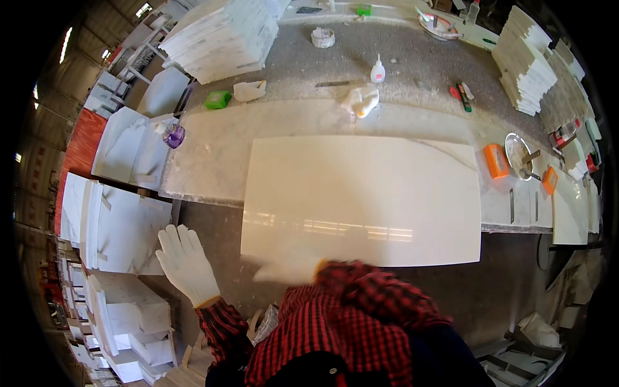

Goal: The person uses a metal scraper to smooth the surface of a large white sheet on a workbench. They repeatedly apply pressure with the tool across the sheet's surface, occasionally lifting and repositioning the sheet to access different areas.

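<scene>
A large glossy white marble slab [361, 193] lies across the workbench, its near edge overhanging toward me. My left hand [187, 261], in a white knitted glove, is held out to the left of the slab. Its fingers are stretched out, and it holds nothing. My right hand [287, 266], also white-gloved, is at the slab's near left corner, in front of my body. Motion smears it, so its fingers and anything in them cannot be made out. Beyond the slab's far edge lie a crumpled white cloth [361, 101] and a small white squeeze bottle [378, 69].
Stacked marble tiles stand at the back left [222, 39] and the back right [523, 61]. To the slab's right are an orange block [496, 161] and a metal bowl [516, 151] with scrapers. A purple bottle [173, 135] and a green block [218, 99] sit left. Slabs [126, 226] stand beside my left hand.
</scene>
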`<move>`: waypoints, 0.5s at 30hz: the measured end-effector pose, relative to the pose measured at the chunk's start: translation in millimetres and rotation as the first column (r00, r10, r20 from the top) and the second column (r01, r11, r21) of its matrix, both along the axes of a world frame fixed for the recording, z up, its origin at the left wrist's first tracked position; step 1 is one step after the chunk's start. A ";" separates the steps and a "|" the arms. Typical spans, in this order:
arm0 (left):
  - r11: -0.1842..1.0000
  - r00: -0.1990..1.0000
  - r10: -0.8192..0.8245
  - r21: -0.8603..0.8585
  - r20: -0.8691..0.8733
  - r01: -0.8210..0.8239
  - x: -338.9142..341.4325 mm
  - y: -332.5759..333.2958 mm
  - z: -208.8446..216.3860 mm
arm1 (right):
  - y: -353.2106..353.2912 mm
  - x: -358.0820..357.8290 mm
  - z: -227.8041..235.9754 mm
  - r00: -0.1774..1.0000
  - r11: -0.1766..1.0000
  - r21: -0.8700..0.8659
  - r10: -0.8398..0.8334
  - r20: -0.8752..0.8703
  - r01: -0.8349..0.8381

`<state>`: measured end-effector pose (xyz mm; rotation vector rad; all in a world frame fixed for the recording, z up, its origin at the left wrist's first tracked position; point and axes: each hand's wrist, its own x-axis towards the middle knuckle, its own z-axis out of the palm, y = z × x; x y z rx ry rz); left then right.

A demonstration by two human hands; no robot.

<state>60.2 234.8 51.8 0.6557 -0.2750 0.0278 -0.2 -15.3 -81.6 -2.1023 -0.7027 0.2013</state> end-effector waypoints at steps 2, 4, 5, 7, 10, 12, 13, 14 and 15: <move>0.924 0.866 0.371 0.045 -0.336 -0.379 -15.2 -45.9 41.1 | 20.3 -0.7 65.8 0.981 0.975 0.184 0.090 0.173 -0.121; 0.935 0.922 0.354 0.080 -0.157 -0.345 -18.8 -3.3 23.4 | 7.3 15.3 73.2 0.970 0.987 0.157 -0.022 0.243 -0.017; 0.932 0.933 0.356 0.102 -0.061 -0.349 -27.3 17.8 19.2 | -8.5 26.9 73.2 0.961 0.992 0.101 -0.103 0.257 0.079; 0.884 0.877 0.465 0.119 -0.120 -0.453 -42.5 19.3 27.8 | -71.9 47.0 59.1 0.893 0.923 -0.060 -0.350 0.284 0.381; 0.802 0.766 0.596 0.147 -0.241 -0.579 -64.0 27.0 39.7 | -162.2 60.1 35.6 0.612 0.569 -0.246 -0.649 0.451 0.785; 0.779 0.711 0.618 0.141 -0.336 -0.611 -72.4 35.7 33.3 | -184.9 70.7 21.0 0.449 0.333 -0.302 -0.650 0.613 0.893; 0.782 0.712 0.614 0.141 -0.342 -0.607 -73.0 36.3 31.0 | -180.7 80.2 14.3 0.402 0.264 -0.303 -0.621 0.673 0.915; 0.786 0.713 0.609 0.141 -0.347 -0.602 -73.5 34.2 29.3 | -165.0 91.6 4.3 0.400 0.271 -0.296 -0.577 0.712 0.916; 0.794 0.718 0.599 0.147 -0.353 -0.590 -70.5 31.2 26.6 | -136.0 104.2 4.9 0.460 0.384 -0.280 -0.540 0.705 0.880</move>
